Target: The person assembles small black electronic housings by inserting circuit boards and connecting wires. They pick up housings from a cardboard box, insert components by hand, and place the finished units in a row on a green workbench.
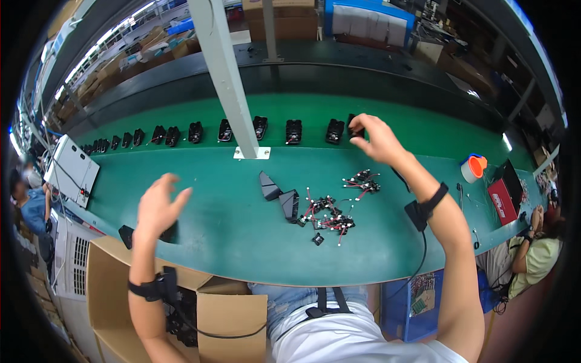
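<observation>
My right hand (380, 140) reaches to the green strip at the back of the bench, with thumb and fingers curled around a small black plastic housing (351, 126), partly hidden by the fingers. My left hand (158, 206) hovers above the near left of the bench, fingers apart and holding nothing. Dark plastic pieces (126, 236) lie by my left wrist, partly covered by it. Between my hands are two black angular shells (290, 206) and a loose heap of small black parts with red wires (330, 215). A smaller wired cluster (365, 180) sits farther back.
Similar black housings (293, 131) stand in a row along the green strip (399, 115). A grey post (233, 85) rises from the bench. An orange-and-white cup (474, 168) and red box (503, 199) are at right. An open carton (233, 323) stands below; co-workers sit on both sides.
</observation>
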A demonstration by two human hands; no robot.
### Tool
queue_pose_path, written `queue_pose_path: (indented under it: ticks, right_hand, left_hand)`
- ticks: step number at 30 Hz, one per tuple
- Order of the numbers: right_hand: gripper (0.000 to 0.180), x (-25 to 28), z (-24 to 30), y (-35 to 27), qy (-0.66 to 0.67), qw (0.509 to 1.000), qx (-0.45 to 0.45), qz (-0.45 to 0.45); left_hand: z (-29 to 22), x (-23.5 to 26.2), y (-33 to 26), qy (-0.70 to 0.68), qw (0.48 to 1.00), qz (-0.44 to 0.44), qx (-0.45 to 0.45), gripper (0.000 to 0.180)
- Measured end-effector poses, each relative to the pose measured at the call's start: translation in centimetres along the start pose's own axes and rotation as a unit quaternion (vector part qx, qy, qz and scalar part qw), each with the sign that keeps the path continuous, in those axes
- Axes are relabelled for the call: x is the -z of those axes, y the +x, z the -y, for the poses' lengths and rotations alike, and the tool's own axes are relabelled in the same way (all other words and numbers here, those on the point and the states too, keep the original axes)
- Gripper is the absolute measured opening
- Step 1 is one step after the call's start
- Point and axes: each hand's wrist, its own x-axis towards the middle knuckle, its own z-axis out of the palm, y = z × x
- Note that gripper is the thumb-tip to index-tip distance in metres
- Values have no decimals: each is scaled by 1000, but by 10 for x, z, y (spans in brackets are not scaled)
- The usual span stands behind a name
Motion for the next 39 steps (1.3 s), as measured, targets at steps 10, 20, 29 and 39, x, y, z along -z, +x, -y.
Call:
queue_pose_path:
  ticks: [10,20,29,39]
  right_hand:
    - [25,-8,-73,-14,-145,986,-44,76]
    - [39,17,-8,-41,-26,950,-128,285]
    - [12,-10,4,-44,173,969,-134,113]
    - [9,-6,80,-34,443,881,-160,41]
  left_hand:
    - [105,-24,-67,90,985,71,130,67]
    - [46,-2,-55,22,1000,-16,-12,51]
    - [-130,-8,9,-350,906,110,-209,50]
    - [-168,-83,13,-530,802,231,-152,50]
